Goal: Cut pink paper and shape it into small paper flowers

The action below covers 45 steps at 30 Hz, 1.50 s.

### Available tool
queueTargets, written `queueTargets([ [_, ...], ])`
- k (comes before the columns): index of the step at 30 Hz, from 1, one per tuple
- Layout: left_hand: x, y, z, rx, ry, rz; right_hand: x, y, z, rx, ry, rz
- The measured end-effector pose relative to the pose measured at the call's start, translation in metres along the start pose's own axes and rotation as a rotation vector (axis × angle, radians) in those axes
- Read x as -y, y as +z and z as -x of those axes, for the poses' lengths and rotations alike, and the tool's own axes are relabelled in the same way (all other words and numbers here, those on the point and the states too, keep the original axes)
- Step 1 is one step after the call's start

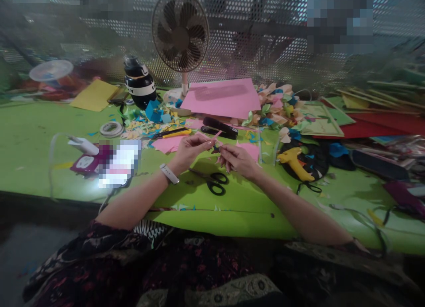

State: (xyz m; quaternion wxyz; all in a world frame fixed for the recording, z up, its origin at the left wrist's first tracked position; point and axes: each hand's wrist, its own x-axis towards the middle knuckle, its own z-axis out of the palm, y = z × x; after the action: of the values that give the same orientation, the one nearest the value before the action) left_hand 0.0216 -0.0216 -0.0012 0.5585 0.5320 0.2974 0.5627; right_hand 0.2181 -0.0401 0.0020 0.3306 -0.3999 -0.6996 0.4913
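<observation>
My left hand (pixel 193 151) is closed in a pinch over the middle of the table, with a narrow strip of pink paper (pixel 218 134) sticking up from its fingertips. Close beside it, my right hand (pixel 237 158) is closed too. A small dark bit shows between the two sets of fingertips; its kind is too small to tell. Black-handled scissors (pixel 215 183) lie on the green table just below my hands. Behind them rest a black stapler (pixel 221 129), a yellow craft knife (pixel 175 133) and cut pieces of pink paper (pixel 166 144).
Farther back are a fan (pixel 181 39), a black bottle (pixel 140 83), pink sheets (pixel 222 96) and a heap of paper petals (pixel 275 103). A yellow glue gun (pixel 296 162) lies to the right. A lit phone (pixel 121 163) and a tape roll (pixel 111 129) are left.
</observation>
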Motion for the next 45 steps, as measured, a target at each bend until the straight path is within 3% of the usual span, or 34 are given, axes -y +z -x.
queueTargets([
  [6, -0.0034, 0.0032, 0.0012, -0.024, 0.010, -0.039, -0.0019, 0.0094, 0.0017, -0.210, -0.135, 0.107],
  [18, 0.0004, 0.0001, -0.0003, 0.015, 0.009, 0.020, -0.0040, 0.0047, 0.0006, -0.059, -0.054, 0.033],
  [24, -0.0008, 0.0019, -0.0003, -0.009, 0.047, -0.002, -0.0071, 0.0106, 0.0034, -0.179, -0.153, 0.113],
  [35, 0.0034, -0.0006, -0.0006, 0.010, 0.021, -0.017, -0.0084, 0.0052, 0.0006, -0.074, -0.048, 0.009],
  [41, -0.0015, 0.0026, 0.0003, -0.024, 0.058, 0.004, -0.0040, 0.0106, 0.0038, -0.214, -0.125, 0.107],
  [45, -0.0004, 0.0017, 0.0001, -0.001, 0.021, 0.015, -0.0052, 0.0101, 0.0029, -0.167, -0.111, 0.046],
])
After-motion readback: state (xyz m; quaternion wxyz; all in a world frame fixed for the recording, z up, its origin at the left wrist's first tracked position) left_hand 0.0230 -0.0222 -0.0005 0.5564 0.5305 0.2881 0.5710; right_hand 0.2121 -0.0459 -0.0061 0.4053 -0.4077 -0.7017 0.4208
